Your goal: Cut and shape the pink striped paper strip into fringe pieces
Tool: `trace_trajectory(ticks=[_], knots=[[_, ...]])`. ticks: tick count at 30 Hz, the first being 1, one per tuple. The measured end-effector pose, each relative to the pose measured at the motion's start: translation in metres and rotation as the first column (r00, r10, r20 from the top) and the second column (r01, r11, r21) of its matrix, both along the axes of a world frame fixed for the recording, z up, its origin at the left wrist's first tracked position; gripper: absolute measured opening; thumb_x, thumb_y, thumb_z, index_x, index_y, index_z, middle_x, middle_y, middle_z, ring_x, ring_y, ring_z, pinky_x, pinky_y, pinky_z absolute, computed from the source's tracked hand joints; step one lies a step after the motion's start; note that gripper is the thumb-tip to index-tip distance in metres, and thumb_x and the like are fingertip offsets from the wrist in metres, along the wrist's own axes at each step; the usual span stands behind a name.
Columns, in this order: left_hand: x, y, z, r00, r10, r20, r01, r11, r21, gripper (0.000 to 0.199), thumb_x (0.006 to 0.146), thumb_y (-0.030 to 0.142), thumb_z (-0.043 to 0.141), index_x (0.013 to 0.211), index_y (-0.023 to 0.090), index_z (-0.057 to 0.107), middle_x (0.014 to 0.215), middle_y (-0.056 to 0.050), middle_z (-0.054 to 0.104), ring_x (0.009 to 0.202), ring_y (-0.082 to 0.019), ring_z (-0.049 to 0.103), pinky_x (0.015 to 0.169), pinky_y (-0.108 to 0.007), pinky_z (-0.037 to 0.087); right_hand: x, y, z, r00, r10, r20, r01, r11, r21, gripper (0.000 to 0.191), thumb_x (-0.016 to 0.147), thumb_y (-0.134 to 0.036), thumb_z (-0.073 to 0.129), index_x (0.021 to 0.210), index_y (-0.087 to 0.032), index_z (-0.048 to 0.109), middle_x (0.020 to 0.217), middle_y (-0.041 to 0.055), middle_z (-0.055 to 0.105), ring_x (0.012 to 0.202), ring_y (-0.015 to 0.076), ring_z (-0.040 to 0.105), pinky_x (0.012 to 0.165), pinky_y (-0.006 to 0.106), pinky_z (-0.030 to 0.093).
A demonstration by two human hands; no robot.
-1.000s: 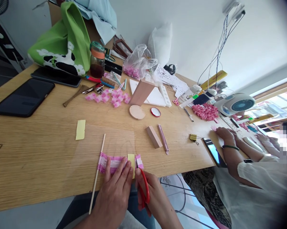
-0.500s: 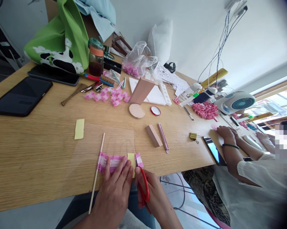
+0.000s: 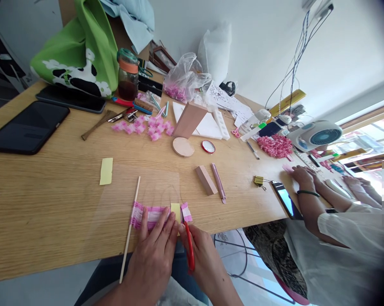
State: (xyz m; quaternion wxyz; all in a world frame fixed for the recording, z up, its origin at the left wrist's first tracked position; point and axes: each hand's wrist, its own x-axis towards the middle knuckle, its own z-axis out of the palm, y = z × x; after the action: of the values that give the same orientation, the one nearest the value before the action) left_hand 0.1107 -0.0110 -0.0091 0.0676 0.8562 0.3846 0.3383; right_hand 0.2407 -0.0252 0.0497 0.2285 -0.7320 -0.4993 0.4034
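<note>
My left hand (image 3: 150,259) flat, my right hand (image 3: 204,263) gripping red-handled scissors (image 3: 189,250)

My left hand is open, all five fingers spread, pressing one pink-and-white woven strip (image 3: 152,216) onto one clear plastic sheet (image 3: 140,195) at the table's near edge. My right hand is closed around the scissors, just beside the strip's right end. One yellow sticky note (image 3: 175,212) crosses the strip, and one thin wooden skewer (image 3: 129,225) runs along its left end. At 10 o'clock, a second yellow note (image 3: 106,171) lies on the wooden table (image 3: 51,170); at 1 o'clock, one pink wooden block (image 3: 206,179).
</note>
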Motion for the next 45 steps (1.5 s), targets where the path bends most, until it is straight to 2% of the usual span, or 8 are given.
trace_trajectory(ticks=[2,7,11,20,34,39,43,45], knots=[[0.0,0.0,0.0,1.0,0.005,-0.008,-0.005,1.0,0.004,0.04,0.097,0.012,0.03,0.116,0.012,0.065,0.128,-0.011,0.062,0.129,-0.025,0.049,0.118,-0.058,0.011,0.001,-0.001,-0.001,0.998,0.032,0.052,-0.034,0.998,0.044,0.051,0.095,-0.059,0.031,0.063,-0.021,0.041,0.059,0.0011,0.052,0.057,0.0118,0.044,0.054,0.024,0.036],[0.0,0.001,-0.001,1.0,0.008,-0.014,-0.008,1.0,0.002,0.038,0.097,0.013,0.032,0.118,0.013,0.064,0.13,-0.01,0.061,0.13,-0.025,0.048,0.117,-0.058,0.012,0.0,0.002,0.0,0.96,-0.16,-0.229,0.104,0.966,-0.238,0.056,0.087,-0.073,0.034,0.065,-0.022,0.043,0.04,-0.0061,0.041,0.033,0.0084,0.037,0.035,0.021,0.029],[0.0,0.001,-0.003,1.0,0.008,-0.018,-0.008,1.0,-0.002,0.039,0.097,0.014,0.032,0.119,0.014,0.063,0.13,-0.009,0.062,0.129,-0.025,0.049,0.117,-0.058,0.013,-0.001,0.004,0.003,0.916,-0.244,-0.318,0.148,0.943,-0.297,0.059,0.081,-0.078,0.039,0.069,-0.02,0.046,0.036,-0.007,0.042,0.029,0.008,0.037,0.032,0.019,0.029],[0.0,0.001,-0.004,1.0,0.002,0.017,-0.001,1.0,-0.014,0.038,0.097,0.013,0.032,0.121,0.013,0.062,0.131,-0.009,0.061,0.129,-0.025,0.049,0.118,-0.057,0.013,0.001,0.004,0.003,0.916,-0.227,-0.33,0.142,0.954,-0.262,0.058,0.083,-0.075,0.039,0.068,-0.019,0.047,0.036,-0.0072,0.043,0.031,0.0073,0.039,0.034,0.019,0.031],[-0.002,0.001,0.0,0.999,-0.015,0.029,0.016,1.0,-0.019,0.039,0.096,0.012,0.033,0.122,0.013,0.062,0.13,-0.01,0.062,0.13,-0.025,0.048,0.118,-0.057,0.012,-0.003,0.009,0.012,0.92,-0.241,-0.308,0.146,0.942,-0.302,0.06,0.078,-0.078,0.044,0.066,-0.019,0.049,0.036,-0.007,0.043,0.031,0.008,0.04,0.033,0.019,0.032],[0.0,0.002,0.0,1.0,-0.006,0.029,0.007,1.0,-0.008,0.038,0.097,0.013,0.033,0.121,0.012,0.063,0.129,-0.011,0.062,0.13,-0.025,0.049,0.117,-0.057,0.013,-0.003,0.008,0.008,0.928,-0.238,-0.287,0.149,0.942,-0.299,0.061,0.079,-0.08,0.039,0.066,-0.02,0.047,0.037,-0.0071,0.041,0.031,0.008,0.038,0.032,0.02,0.03],[0.0,0.001,-0.002,1.0,0.001,0.024,0.0,1.0,-0.01,0.039,0.097,0.012,0.032,0.12,0.013,0.063,0.13,-0.01,0.062,0.13,-0.025,0.048,0.117,-0.058,0.013,-0.003,0.007,0.005,0.953,-0.182,-0.241,0.12,0.961,-0.249,0.057,0.084,-0.075,0.037,0.064,-0.022,0.044,0.04,-0.0067,0.04,0.032,0.0082,0.037,0.033,0.021,0.03],[0.0,0.0,-0.002,1.0,0.002,0.022,-0.001,1.0,-0.014,0.039,0.096,0.011,0.032,0.12,0.014,0.063,0.129,-0.01,0.062,0.13,-0.025,0.048,0.117,-0.058,0.013,-0.001,0.006,0.005,0.984,-0.107,-0.14,0.082,0.981,-0.174,0.055,0.088,-0.07,0.036,0.062,-0.022,0.041,0.045,-0.005,0.042,0.037,0.0083,0.039,0.037,0.021,0.03]])
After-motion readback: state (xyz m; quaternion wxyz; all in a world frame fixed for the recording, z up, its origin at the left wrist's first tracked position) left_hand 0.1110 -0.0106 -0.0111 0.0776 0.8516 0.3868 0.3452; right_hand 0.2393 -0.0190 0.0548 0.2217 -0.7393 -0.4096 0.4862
